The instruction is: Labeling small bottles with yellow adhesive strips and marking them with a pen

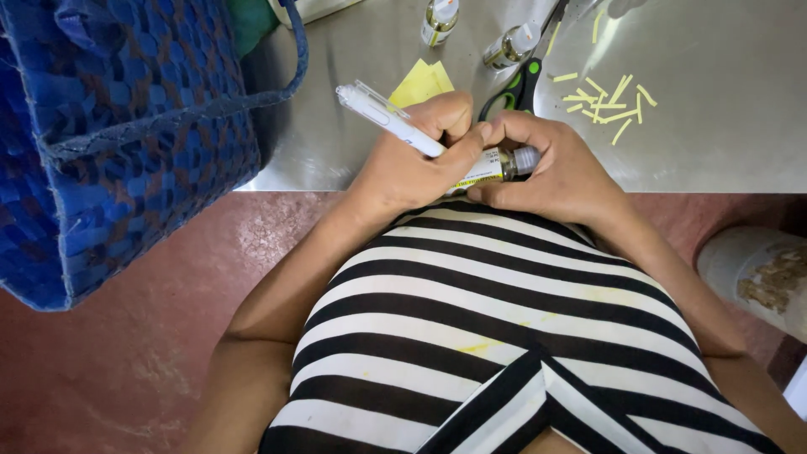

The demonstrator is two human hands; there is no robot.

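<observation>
My left hand [416, 160] grips a white pen [382, 113], its cap end pointing up and to the left. The pen's tip is hidden behind my fingers, against a small glass vial [496, 164] with a yellow label and a grey cap. My right hand [555, 168] holds that vial on its side, cap toward the right. Both hands meet over the near edge of a steel table [723, 143], just above my striped shirt.
A blue woven bag [126, 143] stands at the left on the table's end. Yellow paper [420, 82], green-handled scissors [513, 92], two more small vials [439, 21] [510, 46] and several yellow paper strips [609, 97] lie on the table. Red floor lies below.
</observation>
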